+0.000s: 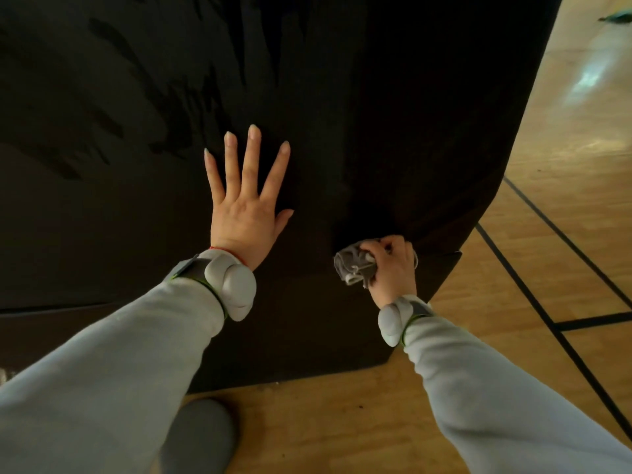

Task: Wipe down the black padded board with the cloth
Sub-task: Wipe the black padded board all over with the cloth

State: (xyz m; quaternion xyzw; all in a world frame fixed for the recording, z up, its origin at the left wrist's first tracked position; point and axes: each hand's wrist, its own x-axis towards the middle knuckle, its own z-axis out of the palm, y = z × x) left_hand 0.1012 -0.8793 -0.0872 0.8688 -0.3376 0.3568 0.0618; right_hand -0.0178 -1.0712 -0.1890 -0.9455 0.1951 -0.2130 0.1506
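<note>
The black padded board (393, 97) fills most of the head view, standing in front of me with darker streaks across its upper left. My left hand (244, 200) lies flat on its surface, fingers straight and spread. My right hand (393, 268) grips a bunched grey cloth (354, 266) and holds it against the board near its lower right corner. Both wrists carry grey bands over grey sleeves.
A lower black base pad (307, 343) juts out under the board onto the wooden floor (513, 336). Black lines (554, 278) cross the floor on the right. A grey shoe (198, 436) stands by the pad's front edge.
</note>
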